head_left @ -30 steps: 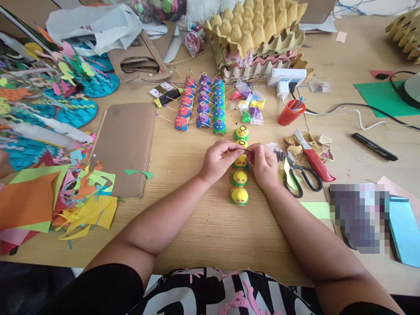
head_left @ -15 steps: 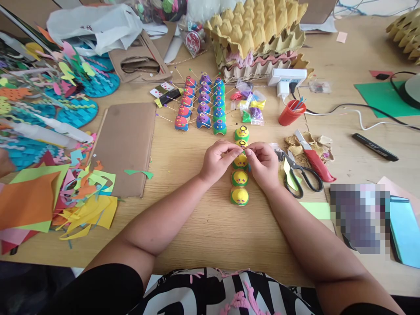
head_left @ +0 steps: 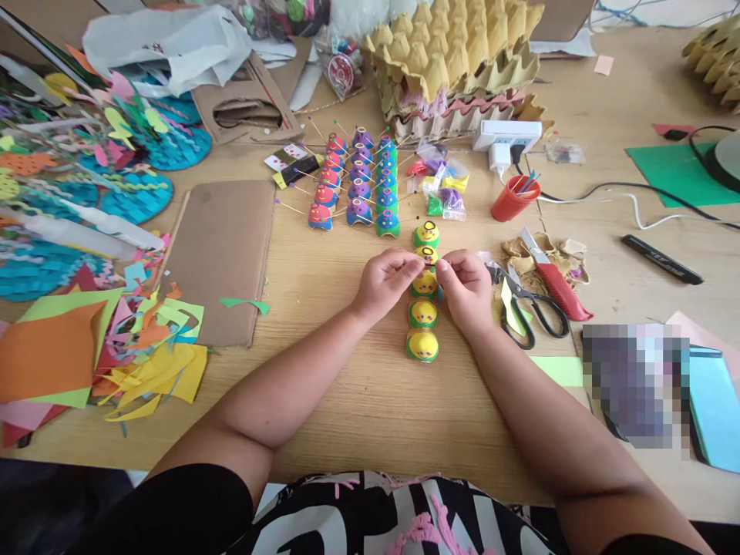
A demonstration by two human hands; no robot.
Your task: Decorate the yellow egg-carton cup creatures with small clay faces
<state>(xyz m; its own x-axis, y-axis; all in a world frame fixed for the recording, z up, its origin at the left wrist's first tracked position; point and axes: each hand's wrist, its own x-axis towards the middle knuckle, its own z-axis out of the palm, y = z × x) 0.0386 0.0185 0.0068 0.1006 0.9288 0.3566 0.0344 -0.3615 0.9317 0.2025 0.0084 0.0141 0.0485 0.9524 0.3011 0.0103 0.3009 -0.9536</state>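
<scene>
My left hand (head_left: 381,287) and my right hand (head_left: 465,291) meet over a row of yellow-and-green painted egg-carton figures (head_left: 422,314). Each hand is closed in a pinch, and a thin dark strand (head_left: 431,266) appears stretched between the fingertips. What the strand is made of is too small to tell. The two far figures carry a dark ring on top, as on the farthest figure (head_left: 426,231). The nearest figure (head_left: 422,345) has a small face and a bare yellow top. My fingers partly cover the middle of the row.
Behind stand rows of red, purple and blue figures (head_left: 359,189) with pins sticking out. Bagged clay (head_left: 445,191), a red cup (head_left: 514,199), scissors (head_left: 535,304) and a red-handled knife (head_left: 563,289) lie to the right. Cardboard (head_left: 223,262) and paper scraps (head_left: 156,370) are at left.
My right hand has shifted slightly right, widening the gap between my fingertips so the thin dark strand shows between them. The figures have stayed in place.
</scene>
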